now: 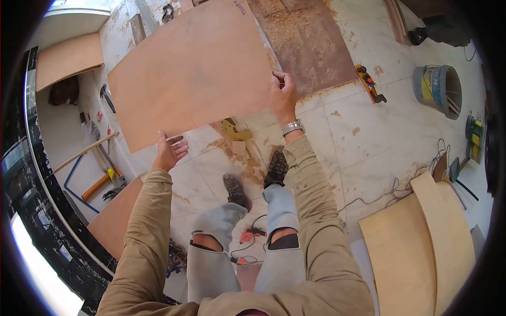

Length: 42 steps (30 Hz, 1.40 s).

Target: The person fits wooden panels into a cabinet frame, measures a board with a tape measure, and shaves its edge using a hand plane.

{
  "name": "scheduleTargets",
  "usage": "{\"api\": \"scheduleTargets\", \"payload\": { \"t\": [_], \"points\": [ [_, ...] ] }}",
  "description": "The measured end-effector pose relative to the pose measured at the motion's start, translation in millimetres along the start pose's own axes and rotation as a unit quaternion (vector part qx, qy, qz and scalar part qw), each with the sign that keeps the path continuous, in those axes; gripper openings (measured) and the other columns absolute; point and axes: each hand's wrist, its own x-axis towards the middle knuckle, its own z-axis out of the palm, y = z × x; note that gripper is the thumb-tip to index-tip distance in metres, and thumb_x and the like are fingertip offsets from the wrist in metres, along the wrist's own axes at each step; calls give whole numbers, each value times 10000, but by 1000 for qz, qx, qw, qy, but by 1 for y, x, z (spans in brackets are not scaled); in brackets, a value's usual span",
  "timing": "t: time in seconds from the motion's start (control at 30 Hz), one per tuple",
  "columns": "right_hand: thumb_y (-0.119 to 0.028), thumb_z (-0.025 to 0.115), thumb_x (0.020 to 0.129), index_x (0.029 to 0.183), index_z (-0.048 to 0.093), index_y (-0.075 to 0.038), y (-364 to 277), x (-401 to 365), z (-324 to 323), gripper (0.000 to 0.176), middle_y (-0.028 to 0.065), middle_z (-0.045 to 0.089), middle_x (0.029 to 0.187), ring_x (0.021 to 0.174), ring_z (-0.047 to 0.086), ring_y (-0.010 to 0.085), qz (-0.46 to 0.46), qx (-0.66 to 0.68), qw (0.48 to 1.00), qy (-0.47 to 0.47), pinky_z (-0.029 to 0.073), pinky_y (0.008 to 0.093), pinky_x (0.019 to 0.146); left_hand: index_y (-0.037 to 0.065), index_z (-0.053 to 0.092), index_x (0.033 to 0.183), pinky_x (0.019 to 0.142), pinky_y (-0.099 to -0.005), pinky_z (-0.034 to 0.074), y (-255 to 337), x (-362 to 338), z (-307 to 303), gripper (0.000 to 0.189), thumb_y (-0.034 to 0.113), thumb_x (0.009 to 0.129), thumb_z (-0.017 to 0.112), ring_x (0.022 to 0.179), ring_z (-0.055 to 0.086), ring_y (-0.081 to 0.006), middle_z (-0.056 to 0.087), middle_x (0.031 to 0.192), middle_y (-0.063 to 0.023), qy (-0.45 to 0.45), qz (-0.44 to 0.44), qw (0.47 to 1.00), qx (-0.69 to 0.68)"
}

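Spreading loosely at the near edge of a large, thin, light-brown wooden sheet (190, 73), the bare left hand (169, 152) shows no clear grip. Rightward, the bare right hand (284, 97) pinches the sheet's right edge, near a shaving-strewn dark-brown board (316, 45), a yellow-and-black hand plane (369, 83) and a blue-grey bucket (426, 87).

A hand plane (372, 84) lies at two o'clock, a bucket (437, 90) just beyond it. A hammer (107, 98) rests on the floor (363, 126) at ten o'clock.
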Motion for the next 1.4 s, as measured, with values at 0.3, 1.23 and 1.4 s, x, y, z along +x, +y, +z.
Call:
{"api": "scheduleTargets", "payload": {
  "t": [0.3, 1.23, 1.4],
  "points": [
    [-170, 617, 913, 1002, 685, 6, 36, 8, -36, 209, 83, 708, 803, 698, 659, 141, 182, 46, 979, -80, 521, 295, 643, 175, 517, 1399, 1115, -463, 297, 59, 30, 285, 506, 390, 946, 578, 1347, 416, -357, 441, 1474, -132, 125, 655, 489, 562],
    [-123, 559, 824, 926, 642, -20, 200, -264, -404, 167, 228, 671, 889, 865, 640, 422, 251, -437, 788, -354, 506, 518, 729, 199, 474, 1449, 1155, -559, 139, 61, 66, 295, 542, 412, 952, 513, 1436, 301, -336, 386, 1523, -117, 152, 659, 440, 591],
    [-332, 701, 879, 1324, 579, -143, 22, -264, -424, 499, 72, 621, 1291, 1110, 633, 243, 787, -112, 229, -562, 536, 387, 882, 175, 476, 1448, 1167, -562, 123, 61, 60, 297, 535, 383, 957, 524, 1450, 277, -337, 376, 1527, -124, 160, 650, 447, 593]
  ]
}}
